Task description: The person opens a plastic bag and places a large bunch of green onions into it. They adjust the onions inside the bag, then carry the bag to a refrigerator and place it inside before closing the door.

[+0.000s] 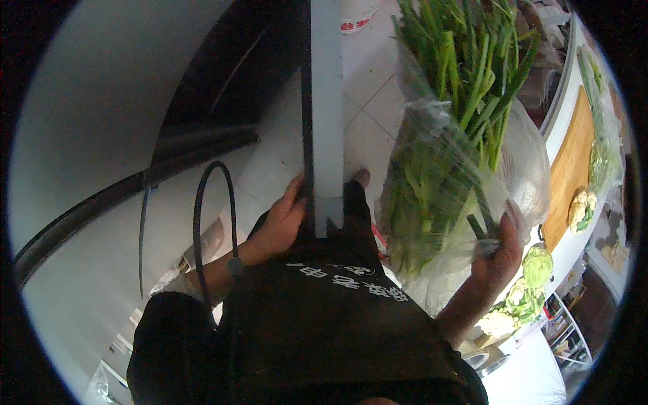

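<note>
My right hand (498, 245) grips the gathered clear plastic of a bag (440, 263). Long green leafy stalks (466, 71), like scallions or garlic greens, fill the bag and stick out at its far end. My left hand (286, 220) is at the black-edged side of a long white panel (328, 111), which looks like a door's edge seen from above. Its fingertips meet the dark strip there, and whether they grip it is hidden. A second clear plastic bag (526, 162) shows beside the stalks, close to my right hand.
On the right, a white counter (572, 243) bears a wooden cutting board (569, 167), cauliflower (582, 211) and a pale green cabbage-like head (537, 266). A white bucket (358, 15) stands on the tiled floor (369, 121). A black curved bar (101, 202) crosses the left side.
</note>
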Motion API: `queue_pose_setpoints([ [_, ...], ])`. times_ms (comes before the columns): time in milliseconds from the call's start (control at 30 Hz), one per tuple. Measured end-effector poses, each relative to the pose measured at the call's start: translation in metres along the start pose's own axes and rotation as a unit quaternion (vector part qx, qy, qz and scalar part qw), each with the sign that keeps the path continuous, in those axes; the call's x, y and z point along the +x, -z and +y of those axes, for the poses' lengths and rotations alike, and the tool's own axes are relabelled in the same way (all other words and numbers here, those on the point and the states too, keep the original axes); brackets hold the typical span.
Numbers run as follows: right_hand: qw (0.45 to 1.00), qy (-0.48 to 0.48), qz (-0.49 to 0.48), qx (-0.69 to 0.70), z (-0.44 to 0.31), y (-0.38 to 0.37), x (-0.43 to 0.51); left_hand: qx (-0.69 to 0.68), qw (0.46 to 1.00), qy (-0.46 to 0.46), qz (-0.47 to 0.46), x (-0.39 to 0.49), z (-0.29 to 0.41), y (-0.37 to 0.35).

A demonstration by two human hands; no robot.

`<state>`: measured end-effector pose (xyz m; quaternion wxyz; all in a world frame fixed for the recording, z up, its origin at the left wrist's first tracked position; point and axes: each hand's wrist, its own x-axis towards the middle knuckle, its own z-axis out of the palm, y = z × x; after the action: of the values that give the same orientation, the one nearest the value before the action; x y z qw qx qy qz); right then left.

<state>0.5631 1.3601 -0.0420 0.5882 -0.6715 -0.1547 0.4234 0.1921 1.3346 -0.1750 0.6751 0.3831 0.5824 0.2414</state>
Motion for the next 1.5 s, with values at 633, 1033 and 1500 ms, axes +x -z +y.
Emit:
queue_pose_setpoints([
  [633, 0.922, 0.217, 0.225, -0.229, -0.092, 0.078, -0.061, 0.152, 0.96, -0.213, -0.097, 0.124, 0.056, -0.189],
  [1033, 0.866, 0.301, 0.248, -0.314, -0.116, 0.12, -0.122, 0.293, 0.878, -0.378, -0.007, 0.198, 0.081, -0.238],
  [1500, 0.878, 0.189, 0.102, -0.428, -0.114, 0.107, -0.179, 0.225, 0.899, -0.365, 0.09, 0.193, 0.041, -0.088],
])
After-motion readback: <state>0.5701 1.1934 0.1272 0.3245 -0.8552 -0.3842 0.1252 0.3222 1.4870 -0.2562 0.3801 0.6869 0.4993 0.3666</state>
